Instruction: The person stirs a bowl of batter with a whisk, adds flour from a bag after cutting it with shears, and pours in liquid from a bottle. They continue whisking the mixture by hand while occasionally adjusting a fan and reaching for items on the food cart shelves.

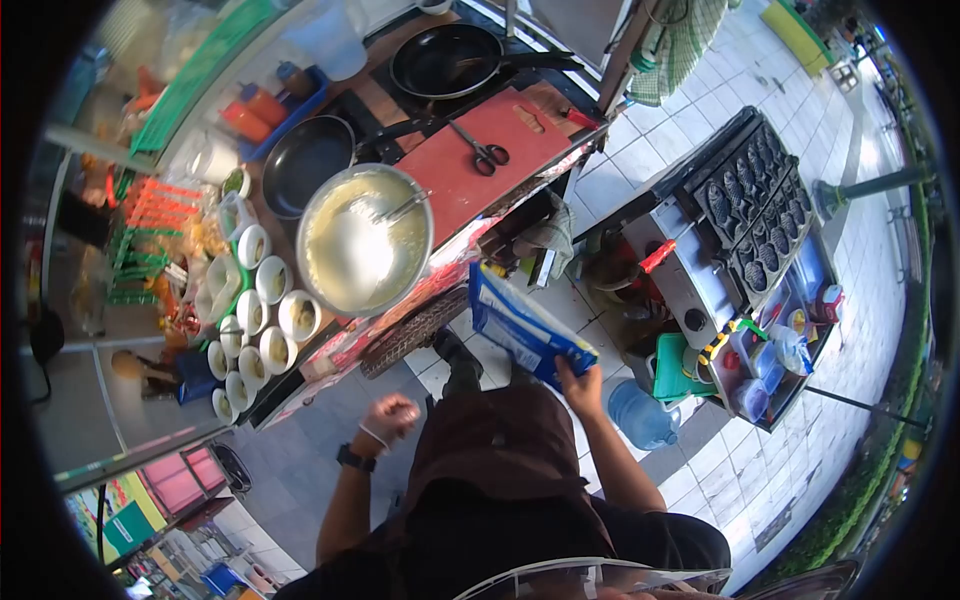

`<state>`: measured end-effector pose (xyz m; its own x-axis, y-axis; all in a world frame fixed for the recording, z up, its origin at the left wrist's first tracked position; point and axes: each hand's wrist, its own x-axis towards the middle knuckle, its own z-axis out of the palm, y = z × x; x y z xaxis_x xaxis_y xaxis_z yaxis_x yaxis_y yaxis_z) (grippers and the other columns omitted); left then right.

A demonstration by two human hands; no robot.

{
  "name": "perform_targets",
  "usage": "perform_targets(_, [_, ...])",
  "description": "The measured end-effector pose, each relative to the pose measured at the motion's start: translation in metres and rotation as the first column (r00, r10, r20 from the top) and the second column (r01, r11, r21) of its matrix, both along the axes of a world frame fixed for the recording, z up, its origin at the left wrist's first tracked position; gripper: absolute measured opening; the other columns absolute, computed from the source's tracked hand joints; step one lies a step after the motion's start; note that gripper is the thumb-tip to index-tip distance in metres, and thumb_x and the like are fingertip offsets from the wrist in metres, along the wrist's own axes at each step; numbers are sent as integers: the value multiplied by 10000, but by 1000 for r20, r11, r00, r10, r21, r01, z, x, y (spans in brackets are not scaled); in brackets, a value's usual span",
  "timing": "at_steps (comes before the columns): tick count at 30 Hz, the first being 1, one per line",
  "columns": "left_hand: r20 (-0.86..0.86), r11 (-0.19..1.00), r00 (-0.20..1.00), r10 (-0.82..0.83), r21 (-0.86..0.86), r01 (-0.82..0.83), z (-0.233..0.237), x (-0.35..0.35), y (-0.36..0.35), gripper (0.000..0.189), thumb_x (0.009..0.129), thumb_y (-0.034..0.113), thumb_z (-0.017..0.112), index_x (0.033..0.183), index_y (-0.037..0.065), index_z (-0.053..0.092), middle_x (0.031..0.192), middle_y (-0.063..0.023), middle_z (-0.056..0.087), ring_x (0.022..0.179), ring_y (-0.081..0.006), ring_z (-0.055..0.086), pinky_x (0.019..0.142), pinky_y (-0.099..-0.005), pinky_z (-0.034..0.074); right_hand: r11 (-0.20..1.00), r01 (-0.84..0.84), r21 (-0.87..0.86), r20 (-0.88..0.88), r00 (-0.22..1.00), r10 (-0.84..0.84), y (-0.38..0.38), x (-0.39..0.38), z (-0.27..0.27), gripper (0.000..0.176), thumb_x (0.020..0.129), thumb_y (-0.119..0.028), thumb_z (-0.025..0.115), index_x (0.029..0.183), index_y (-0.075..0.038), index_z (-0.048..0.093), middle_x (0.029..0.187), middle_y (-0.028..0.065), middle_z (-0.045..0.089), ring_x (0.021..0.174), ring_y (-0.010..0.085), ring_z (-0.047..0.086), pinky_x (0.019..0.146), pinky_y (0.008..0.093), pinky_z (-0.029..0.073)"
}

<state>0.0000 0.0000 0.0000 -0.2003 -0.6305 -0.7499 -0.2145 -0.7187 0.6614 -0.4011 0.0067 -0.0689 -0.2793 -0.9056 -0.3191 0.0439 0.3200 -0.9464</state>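
Observation:
A blue and white packet hangs over the floor to the right of the counter, and my right hand grips its lower right corner. My left hand, with a dark watch on the wrist, is raised below the counter edge. Its fingers are curled together, and what they hold, if anything, is too small to name. Up on the counter is a large metal bowl of pale batter with a utensil leaning in it. Several small white cups stand left of the bowl. Black scissors lie on a red board.
Two black pans sit on the counter's far side, near sauce bottles. At the right stands a cart with a fish-shaped mould and containers. A blue water jug is on the floor beside my right arm.

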Motion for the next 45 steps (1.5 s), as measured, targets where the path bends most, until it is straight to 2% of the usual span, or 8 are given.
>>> perform_targets(5, [39, 972, 999, 14, 235, -23, -111, -96, 62, 179, 930, 234, 724, 951, 63, 676, 829, -13, 689, 660, -100, 660, 566, -251, 505, 987, 97, 130, -215, 974, -68, -27, 16, -227, 328, 950, -65, 606, 1273, -11, 577, 957, 144, 685, 942, 298, 677, 873, 409, 524])
perform_targets(7, [136, 969, 979, -154, 214, 122, -130, -98, 91, 178, 937, 245, 718, 946, 71, 680, 827, -17, 690, 657, -98, 649, 588, -265, 513, 994, 85, 65, -381, 923, -54, -69, 44, -238, 425, 905, 8, 536, 1328, -12, 519, 1228, 268, 563, 1160, 491, 547, 972, 484, 479])
perform_targets(13, [283, 961, 925, -253, 183, 207, -175, -95, 147, 189, 950, 254, 713, 957, 68, 682, 796, -7, 673, 706, -95, 632, 644, -274, 508, 995, 80, 63, -364, 930, -51, -163, 87, -411, 593, 777, 148, 456, 1340, -36, 499, 1346, 267, 449, 1196, 516, 511, 1013, 523, 461])
perform_targets(18, [366, 970, 913, -179, 220, 102, -208, -79, 156, 178, 942, 236, 733, 965, 69, 678, 774, -17, 674, 690, -91, 622, 632, -283, 515, 959, -249, 137, -559, 780, 283, -196, 101, -536, 486, 838, -108, 650, 1315, -100, 554, 1413, 259, 424, 1290, 483, 478, 1061, 546, 429])
perform_targets(21, [399, 980, 910, -111, 195, 34, -227, -68, 157, 168, 933, 217, 745, 967, 68, 676, 755, -23, 674, 671, -89, 621, 605, -279, 518, 795, -416, 441, -626, 492, 605, -217, 86, -549, 580, 874, -389, 614, 1400, -151, 549, 1570, 203, 350, 1449, 400, 344, 1198, 560, 221])
perform_targets(28, [452, 969, 859, -241, 65, 237, -278, -28, 172, 113, 905, 109, 761, 974, 93, 674, 790, -60, 696, 705, -82, 654, 600, -280, 523, 768, -373, 520, -525, 570, 633, -276, 111, -647, 548, 863, -370, 604, 1372, -168, 608, 1546, 181, 409, 1446, 349, 373, 1186, 513, 291])
perform_targets(30, [399, 992, 908, -124, 51, 112, -303, 1, 207, 157, 934, 232, 742, 945, 88, 682, 772, -29, 707, 675, -98, 661, 597, -279, 523, 334, -643, 689, -89, 381, 920, -302, 101, -637, 503, 876, -296, 605, 1365, -178, 623, 1555, 191, 398, 1414, 377, 412, 1150, 490, 366])
perform_targets(45, [415, 961, 867, -274, 140, 237, -300, 38, 198, 135, 929, 212, 746, 928, 92, 684, 777, -39, 705, 688, -105, 663, 609, -283, 526, 833, -452, 320, -697, 483, 530, -234, 103, -603, 509, 925, -170, 562, 1429, -108, 535, 1535, 228, 414, 1407, 424, 409, 1114, 506, 413])
